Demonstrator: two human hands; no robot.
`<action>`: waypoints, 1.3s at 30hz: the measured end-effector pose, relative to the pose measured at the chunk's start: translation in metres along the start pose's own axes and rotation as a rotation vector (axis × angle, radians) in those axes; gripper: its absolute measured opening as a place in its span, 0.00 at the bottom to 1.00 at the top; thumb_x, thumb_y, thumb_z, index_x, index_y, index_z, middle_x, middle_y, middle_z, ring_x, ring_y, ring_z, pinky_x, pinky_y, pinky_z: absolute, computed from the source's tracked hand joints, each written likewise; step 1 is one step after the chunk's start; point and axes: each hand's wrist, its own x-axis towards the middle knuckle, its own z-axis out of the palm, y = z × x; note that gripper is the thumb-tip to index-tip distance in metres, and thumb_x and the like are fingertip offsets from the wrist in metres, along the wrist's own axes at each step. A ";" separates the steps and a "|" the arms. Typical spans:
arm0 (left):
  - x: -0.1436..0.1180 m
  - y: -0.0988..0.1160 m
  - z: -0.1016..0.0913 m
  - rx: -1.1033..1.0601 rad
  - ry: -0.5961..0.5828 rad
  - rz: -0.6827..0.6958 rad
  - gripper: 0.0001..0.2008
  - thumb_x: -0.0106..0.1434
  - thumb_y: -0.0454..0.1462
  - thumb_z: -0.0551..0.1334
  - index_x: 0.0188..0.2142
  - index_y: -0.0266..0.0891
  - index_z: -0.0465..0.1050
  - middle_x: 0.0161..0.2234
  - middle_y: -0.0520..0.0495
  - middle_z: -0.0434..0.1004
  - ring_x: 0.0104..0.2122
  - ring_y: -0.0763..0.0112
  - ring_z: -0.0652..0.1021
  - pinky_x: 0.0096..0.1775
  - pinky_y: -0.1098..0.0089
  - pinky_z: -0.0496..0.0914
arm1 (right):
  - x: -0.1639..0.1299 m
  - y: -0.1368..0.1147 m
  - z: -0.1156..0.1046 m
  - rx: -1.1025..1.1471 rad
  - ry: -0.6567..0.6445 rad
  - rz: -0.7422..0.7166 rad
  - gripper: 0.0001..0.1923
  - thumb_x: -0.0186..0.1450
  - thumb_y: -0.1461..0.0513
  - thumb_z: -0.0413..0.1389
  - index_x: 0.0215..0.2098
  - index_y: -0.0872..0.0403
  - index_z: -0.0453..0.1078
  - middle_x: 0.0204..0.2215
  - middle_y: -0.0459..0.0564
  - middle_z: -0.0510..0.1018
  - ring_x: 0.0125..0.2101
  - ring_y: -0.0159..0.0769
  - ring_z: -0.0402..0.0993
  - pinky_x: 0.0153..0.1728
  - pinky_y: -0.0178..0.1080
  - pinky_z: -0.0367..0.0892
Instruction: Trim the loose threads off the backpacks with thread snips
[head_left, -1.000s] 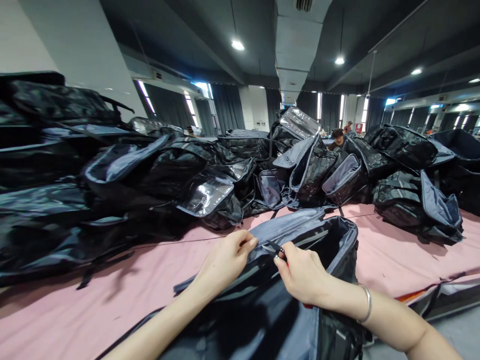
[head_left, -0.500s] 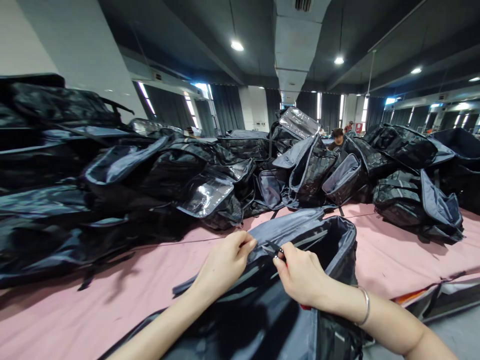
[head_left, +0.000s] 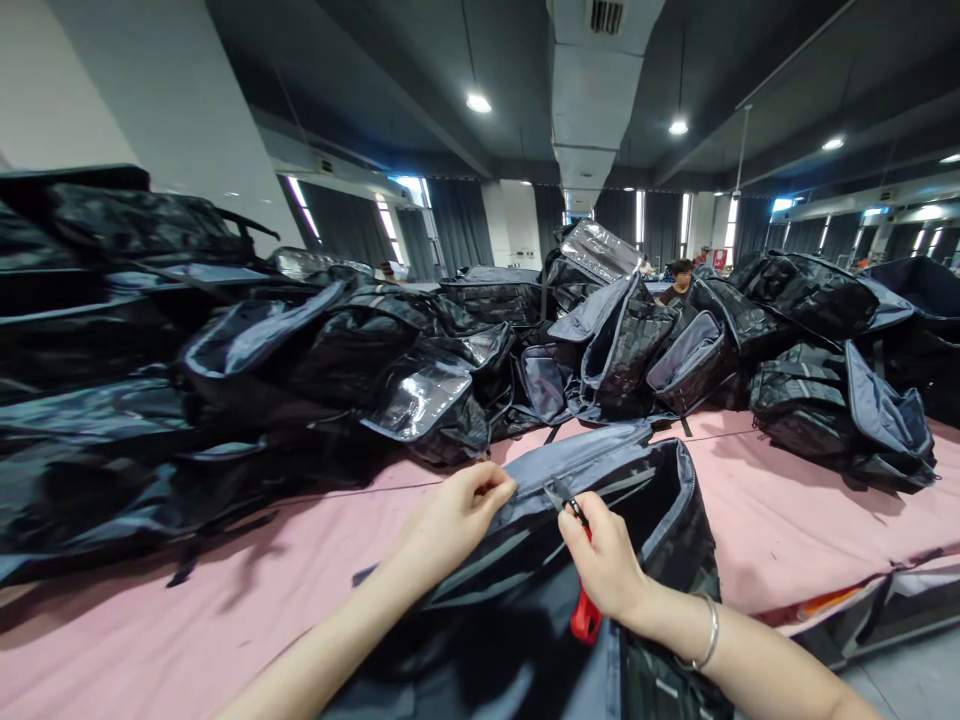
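Note:
An open black backpack (head_left: 510,640) with a grey lining lies right in front of me. My right hand (head_left: 611,565) is closed round red-handled thread snips (head_left: 585,618), whose dark blades point up and left over the bag's grey flap (head_left: 581,452). Left of the blades, my left hand (head_left: 465,510) is held in a pinch above the edge of the bag's opening. Whatever lies between those fingertips is too small or hidden to make out. The blade tips and the left fingertips are a short way apart.
Black camouflage backpacks (head_left: 300,360) are heaped along the left and far side of the pink-covered table (head_left: 765,530). One open bag (head_left: 840,415) lies apart at the right. A person (head_left: 679,280) is behind the heap. Grey material (head_left: 885,610) lies along the right edge.
My right hand has turned, so the red handle of the snips now shows below it, and the blades have shifted slightly right. My left hand keeps its pinch nearly in place.

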 end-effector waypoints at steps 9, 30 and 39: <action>-0.010 0.015 0.009 0.739 0.311 0.545 0.11 0.62 0.31 0.51 0.29 0.37 0.71 0.26 0.47 0.71 0.26 0.67 0.72 0.30 0.69 0.66 | 0.003 0.005 0.010 0.058 0.048 -0.001 0.13 0.67 0.54 0.42 0.29 0.52 0.56 0.22 0.42 0.64 0.23 0.30 0.61 0.26 0.33 0.55; -0.002 0.000 -0.008 0.275 0.234 0.290 0.11 0.60 0.39 0.50 0.29 0.40 0.69 0.28 0.51 0.74 0.25 0.73 0.74 0.27 0.75 0.66 | 0.018 -0.010 -0.004 -0.661 -0.160 -0.017 0.09 0.70 0.59 0.39 0.39 0.55 0.58 0.29 0.50 0.77 0.29 0.40 0.76 0.24 0.35 0.56; -0.010 0.007 -0.012 0.076 0.186 0.034 0.16 0.55 0.47 0.53 0.30 0.41 0.73 0.27 0.50 0.78 0.26 0.68 0.76 0.29 0.73 0.69 | 0.021 -0.042 -0.011 -0.718 -0.350 -0.044 0.12 0.69 0.59 0.41 0.41 0.57 0.60 0.32 0.56 0.77 0.32 0.44 0.76 0.30 0.39 0.65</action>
